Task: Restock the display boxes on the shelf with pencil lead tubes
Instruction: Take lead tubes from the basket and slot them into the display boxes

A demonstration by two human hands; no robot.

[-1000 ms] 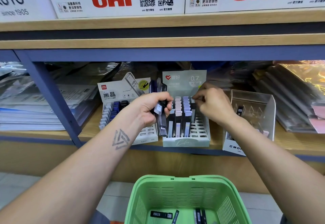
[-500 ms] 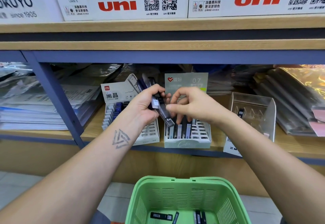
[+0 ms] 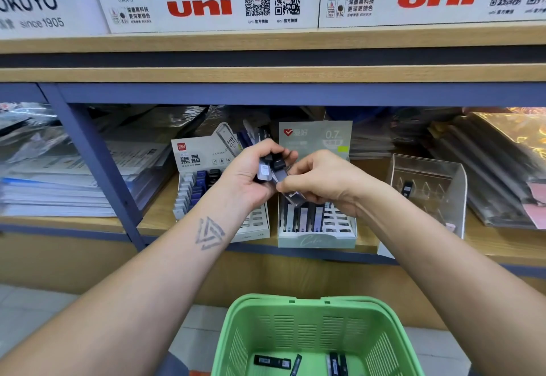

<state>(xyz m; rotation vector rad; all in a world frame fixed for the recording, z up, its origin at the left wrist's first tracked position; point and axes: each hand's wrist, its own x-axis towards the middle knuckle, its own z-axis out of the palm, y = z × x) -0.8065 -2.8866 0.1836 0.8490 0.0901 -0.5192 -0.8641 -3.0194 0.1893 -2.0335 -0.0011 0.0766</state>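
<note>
My left hand (image 3: 249,176) grips a bunch of pencil lead tubes (image 3: 267,169) in front of the shelf. My right hand (image 3: 323,182) pinches one grey tube (image 3: 291,194) that sticks out of that bunch. Just behind and below them stands the pale green 0.7 display box (image 3: 316,239), with several tubes upright in its left slots. To its left is the white 0.5 display box (image 3: 189,166), with tubes at its back left. A clear acrylic display box (image 3: 428,175) at the right holds one black tube (image 3: 407,188).
A green plastic basket (image 3: 313,310) sits below my arms with several black tubes (image 3: 271,361) on its bottom. A blue shelf post (image 3: 97,169) stands at the left. Stacked paper packs (image 3: 59,186) and plastic folders (image 3: 502,175) flank the display boxes.
My right hand left the 0.7 box's slots and came back to the bunch in my left hand, where it now pinches one tube. My left hand rose slightly.
</note>
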